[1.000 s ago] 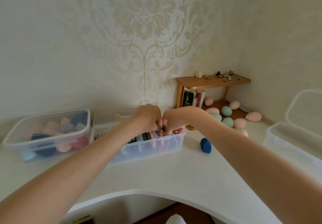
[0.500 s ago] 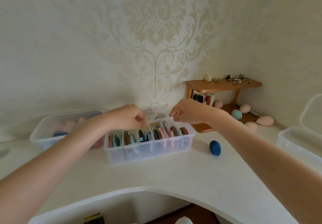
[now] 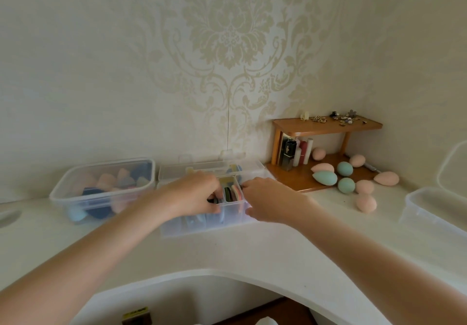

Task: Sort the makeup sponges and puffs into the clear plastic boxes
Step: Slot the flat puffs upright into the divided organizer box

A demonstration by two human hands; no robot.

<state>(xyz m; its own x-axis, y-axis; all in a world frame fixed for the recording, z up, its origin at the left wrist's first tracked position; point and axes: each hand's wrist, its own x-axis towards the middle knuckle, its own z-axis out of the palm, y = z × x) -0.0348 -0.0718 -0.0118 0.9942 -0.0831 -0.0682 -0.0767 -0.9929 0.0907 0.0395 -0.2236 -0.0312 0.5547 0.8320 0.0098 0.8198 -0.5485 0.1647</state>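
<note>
A clear divided box stands in the middle of the white counter, with flat round puffs upright in its compartments. My left hand is curled over its middle, fingertips down among dark puffs and thumb on the front wall. My right hand clasps the box's right end, thumb on the rim. On the left, a clear box holds several pink and blue sponges. Loose pink and teal egg sponges lie at the right.
A small wooden shelf stands in the corner with trinkets on top and cosmetics beneath. An empty clear box with its lid raised is at the far right. The counter's front edge curves inward below my arms.
Both hands, raised and apart above the divided box half a second ago, have dropped onto it. The view has shifted right. The dark blue sponge is hidden behind my right arm.
</note>
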